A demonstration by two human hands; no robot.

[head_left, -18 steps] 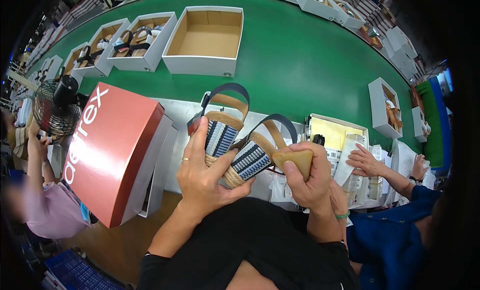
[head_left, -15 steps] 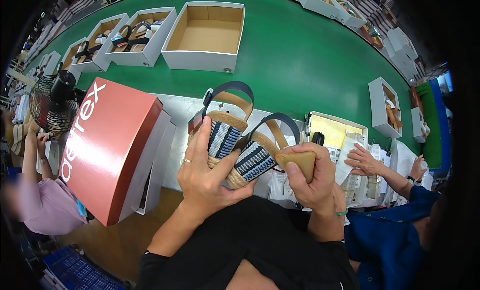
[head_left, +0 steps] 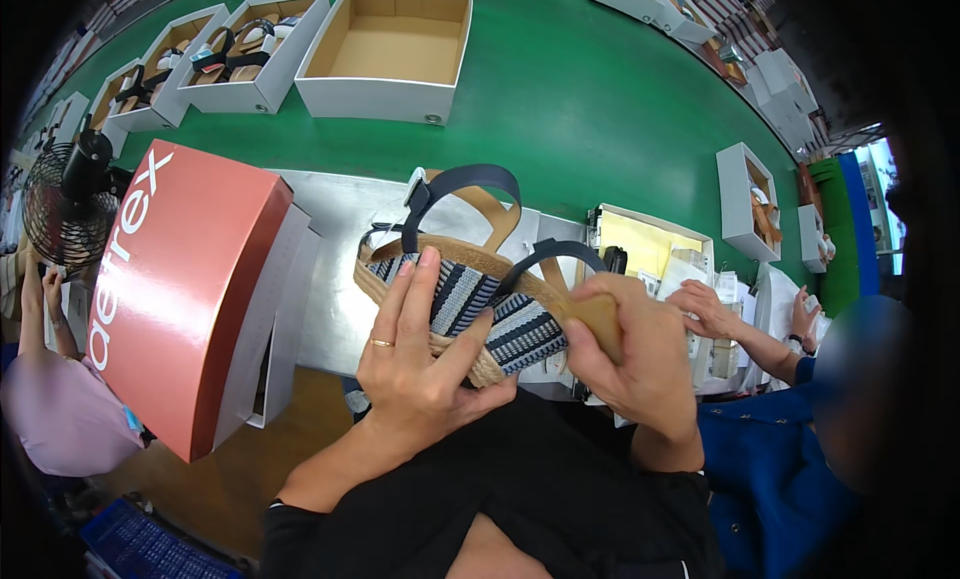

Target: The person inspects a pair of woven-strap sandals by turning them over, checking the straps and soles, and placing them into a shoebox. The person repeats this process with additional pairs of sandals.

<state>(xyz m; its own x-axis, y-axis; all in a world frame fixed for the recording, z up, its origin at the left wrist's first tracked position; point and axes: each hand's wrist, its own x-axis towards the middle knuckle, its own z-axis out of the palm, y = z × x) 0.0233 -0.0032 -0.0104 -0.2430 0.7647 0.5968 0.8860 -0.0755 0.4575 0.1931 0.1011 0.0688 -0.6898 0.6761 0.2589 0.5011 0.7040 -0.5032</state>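
Sandals: two, with blue, white and dark woven sides, rope-like trim and dark looped straps; they are held tilted, close side by side, in front of the person's black top.
Left sandal (head_left: 465, 297): above the left hand's fingertips, which press on its woven side.
Right sandal (head_left: 530, 334): between the two hands, its right end against the tan block.
Left hand (head_left: 410, 374): gripping the sandals from below and the left, fingers laid over the weave, a ring on one finger.
Right hand (head_left: 645, 344): closed around a tan block (head_left: 600, 322), just right of the right sandal; whether its fingers touch the sandal I cannot tell.
Metal worktop (head_left: 325, 279): beyond and to the left of the sandals.
Red-lidded box (head_left: 190, 289): left of the left hand, apart from it.
Open white box (head_left: 375, 101): on the green table (head_left: 570, 109), beyond the sandals.
Yellow sheet (head_left: 645, 241): past the right hand.
Co-worker's hand (head_left: 707, 309): near the right hand, over papers (head_left: 738, 314).
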